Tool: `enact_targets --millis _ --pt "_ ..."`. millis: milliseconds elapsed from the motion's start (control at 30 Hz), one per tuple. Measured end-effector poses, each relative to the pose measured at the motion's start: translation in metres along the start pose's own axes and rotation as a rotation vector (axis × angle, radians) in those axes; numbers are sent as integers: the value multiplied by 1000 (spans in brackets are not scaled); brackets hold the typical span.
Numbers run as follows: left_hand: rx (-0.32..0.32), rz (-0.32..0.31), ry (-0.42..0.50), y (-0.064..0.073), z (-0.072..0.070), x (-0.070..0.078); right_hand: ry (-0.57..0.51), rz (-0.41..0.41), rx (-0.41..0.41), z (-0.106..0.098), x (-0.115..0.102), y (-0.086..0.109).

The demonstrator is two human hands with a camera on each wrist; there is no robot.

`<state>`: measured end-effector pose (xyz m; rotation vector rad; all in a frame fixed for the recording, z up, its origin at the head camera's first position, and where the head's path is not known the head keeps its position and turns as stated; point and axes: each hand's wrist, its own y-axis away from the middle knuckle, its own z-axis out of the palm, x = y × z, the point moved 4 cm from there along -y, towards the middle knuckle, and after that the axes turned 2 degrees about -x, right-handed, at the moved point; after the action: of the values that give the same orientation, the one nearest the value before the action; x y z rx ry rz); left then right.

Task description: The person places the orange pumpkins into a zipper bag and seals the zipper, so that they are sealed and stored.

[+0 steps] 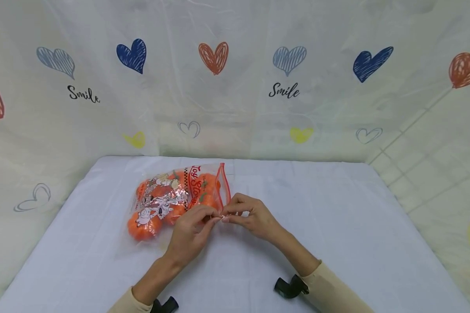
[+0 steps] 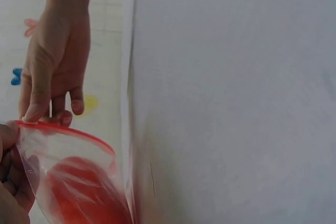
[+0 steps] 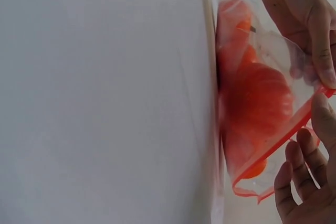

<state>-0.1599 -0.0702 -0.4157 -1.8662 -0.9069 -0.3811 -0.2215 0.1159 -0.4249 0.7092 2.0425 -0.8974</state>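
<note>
A clear zip bag (image 1: 193, 184) with red print and cartoon figures lies on its side on the table, its red zip edge (image 1: 226, 187) toward the right. Several orange, ribbed pumpkins (image 1: 144, 227) with green stems show through the plastic. At the near end of the zip, my left hand (image 1: 192, 232) pinches the bag's corner between thumb and fingers. Right beside it, my right hand (image 1: 252, 217) pinches the zip at a small white piece, seen in the left wrist view under the thumb. Along the far part of the zip, the mouth gapes in the right wrist view (image 3: 262, 174).
A white cloth (image 1: 317, 208) covers the table. Behind it hangs a pale curtain (image 1: 243, 113) printed with hearts and words. Black wrist devices (image 1: 291, 287) sit by both sleeves.
</note>
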Motion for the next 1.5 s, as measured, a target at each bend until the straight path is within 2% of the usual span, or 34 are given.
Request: enact_targets --millis 333,433,633,867,1000,1100,1300,1500 --pt "-17 -30 29 0 -1 1 10 30 -16 -4 8 -4" --pt "-12 -37 26 0 -2 0 6 61 -19 -4 9 -5" --pt "-10 -37 -5 -2 -2 -1 25 107 1 -7 7 -4" --pt "-36 -61 -54 -4 -1 -2 37 112 12 -5 5 -5" --pt "-23 -77 -88 -5 -2 -4 48 119 15 -4 4 -5" --pt "-3 -77 -97 -5 -2 -6 53 110 20 -3 3 -6" --pt "24 -84 -68 -4 -5 -9 26 39 26 -1 1 -8" --pt "27 -74 -57 -4 -6 -8 11 -13 18 0 2 -8"
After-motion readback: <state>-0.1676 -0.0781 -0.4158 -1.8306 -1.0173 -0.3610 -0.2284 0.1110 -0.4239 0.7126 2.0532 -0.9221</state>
